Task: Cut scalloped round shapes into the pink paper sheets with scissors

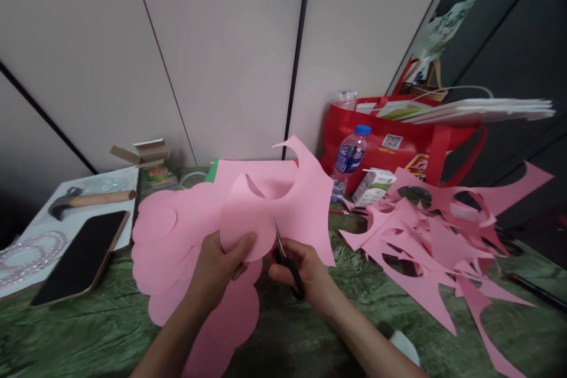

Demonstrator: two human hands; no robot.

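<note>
Head view: two bare hands above a green, marbled worktop (pixel 110 336).

"What does your left grip (pixel 222 261) hold?"

"It pinches a rounded pink paper piece (pixel 247 221), thumb on its face."

"And your right grip (pixel 303 271)?"

"Closed around black-handled steel scissors (pixel 294 275); the blades point upward beside the piece's right edge. Whether they stand parted, I cannot tell."

"What surrounds the piece?"

"Behind it, a larger pink paper sheet (pixel 308 212) with curved cut edges; to the left, overlapping pink paper discs (pixel 157 248); to the right, heaped pink paper offcuts (pixel 449 242), near a clear plastic bottle with a blue cap (pixel 352 156) and a red bag (pixel 405 156)."
</note>
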